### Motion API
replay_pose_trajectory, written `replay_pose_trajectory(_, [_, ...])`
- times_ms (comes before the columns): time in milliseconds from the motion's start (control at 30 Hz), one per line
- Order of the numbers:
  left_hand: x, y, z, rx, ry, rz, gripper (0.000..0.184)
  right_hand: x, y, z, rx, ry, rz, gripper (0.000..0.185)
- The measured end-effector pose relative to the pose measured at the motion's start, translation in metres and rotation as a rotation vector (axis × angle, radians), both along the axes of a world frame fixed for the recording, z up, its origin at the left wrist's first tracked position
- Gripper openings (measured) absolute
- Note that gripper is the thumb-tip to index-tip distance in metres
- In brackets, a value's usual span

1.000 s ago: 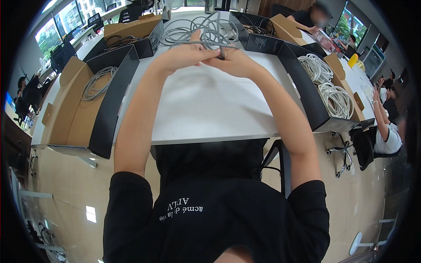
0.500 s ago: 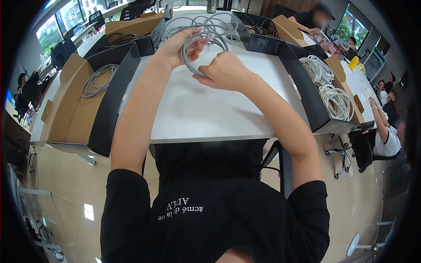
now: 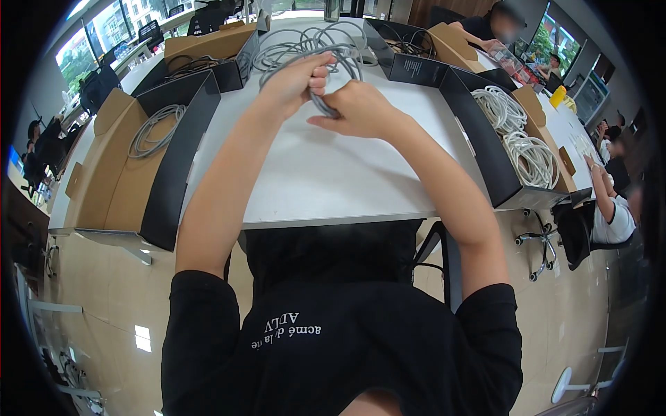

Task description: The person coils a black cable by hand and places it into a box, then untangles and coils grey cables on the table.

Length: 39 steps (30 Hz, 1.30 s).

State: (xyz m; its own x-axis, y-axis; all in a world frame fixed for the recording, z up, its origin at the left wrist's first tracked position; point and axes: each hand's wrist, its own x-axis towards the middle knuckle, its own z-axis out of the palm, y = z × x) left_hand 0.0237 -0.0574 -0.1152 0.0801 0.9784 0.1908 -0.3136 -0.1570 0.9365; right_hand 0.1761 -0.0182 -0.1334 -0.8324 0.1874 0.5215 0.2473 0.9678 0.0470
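Note:
Both hands grip one coiled grey cable (image 3: 325, 105) above the white table (image 3: 312, 184). My left hand (image 3: 297, 82) is closed round the coil's left side, its fingers curled over the loops. My right hand (image 3: 358, 107) is closed on the coil's right side, with the thumb pointing left. Parts of the coil are hidden behind the hands. Just beyond them, a loose heap of grey cable (image 3: 290, 47) lies on the far part of the table.
At the left, an open box (image 3: 182, 163) holds one grey cable coil (image 3: 158, 130). At the right, another box (image 3: 485, 139) holds several white cable coils (image 3: 531, 159). Two boxes farther back contain dark cables (image 3: 414, 43). Other people sit at the right.
My left hand has gone from loosely spread fingers to a closed grip on the coil, moving slightly right and down. The loops are now squeezed closer together; my right hand stays about where it was.

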Motion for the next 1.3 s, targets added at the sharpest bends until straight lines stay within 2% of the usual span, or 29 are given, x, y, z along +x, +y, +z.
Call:
replay_pose_trajectory(100, [0.022,0.003,-0.009,0.087,-0.023,0.202,0.015,0.003,-0.005,0.008,-0.087,0.069,-0.065,0.042])
replay_pose_trajectory(167, [0.024,0.005,-0.010,0.146,0.044,0.278,0.013,-0.004,0.006,-0.002,-0.015,0.123,-0.062,0.040])
replay_pose_trajectory(267, [0.014,0.006,-0.001,0.097,-0.076,0.183,0.015,-0.010,0.006,-0.009,0.157,0.187,-0.054,0.036])
replay_pose_trajectory(367, [-0.003,-0.010,0.018,-0.108,-0.166,-0.086,0.019,-0.007,0.002,-0.006,0.341,0.200,0.051,0.030])
replay_pose_trajectory(467, [-0.007,-0.015,0.024,-0.266,-0.246,-0.205,0.021,0.001,0.001,0.001,0.452,0.108,0.148,0.023])
replay_pose_trajectory(567, [-0.018,-0.004,0.020,-0.265,-0.195,-0.155,0.022,-0.002,0.002,-0.002,0.455,0.061,0.190,0.019])
replay_pose_trajectory(700, [-0.018,-0.002,0.014,-0.074,-0.019,-0.109,0.022,-0.003,0.005,-0.003,0.403,0.007,0.150,0.018])
replay_pose_trajectory(767, [-0.004,-0.002,0.009,0.004,0.023,-0.016,0.023,0.000,0.009,-0.006,0.261,0.058,0.087,0.017])
replay_pose_trajectory(867, [0.020,0.008,-0.008,0.185,0.221,0.390,0.026,-0.002,0.012,-0.004,-0.065,0.073,-0.028,0.019])
replay_pose_trajectory(900, [0.017,0.012,-0.014,0.294,0.462,0.452,0.031,-0.003,0.012,-0.003,-0.192,0.068,-0.072,0.021])
replay_pose_trajectory(1000, [0.028,0.023,-0.029,0.521,0.561,0.657,0.035,-0.010,0.027,-0.020,-0.331,0.309,0.048,0.021])
replay_pose_trajectory(1100, [0.030,0.019,-0.027,0.554,0.692,0.713,0.041,-0.012,0.020,-0.017,-0.592,0.375,0.124,0.017])
replay_pose_trajectory(1167, [0.030,0.016,-0.025,0.552,0.755,0.748,0.042,-0.012,0.008,-0.010,-0.669,0.354,0.080,0.017])
replay_pose_trajectory(1300, [0.035,0.008,-0.021,0.490,0.792,0.751,0.043,-0.010,0.006,-0.005,-0.670,0.329,0.023,0.018])
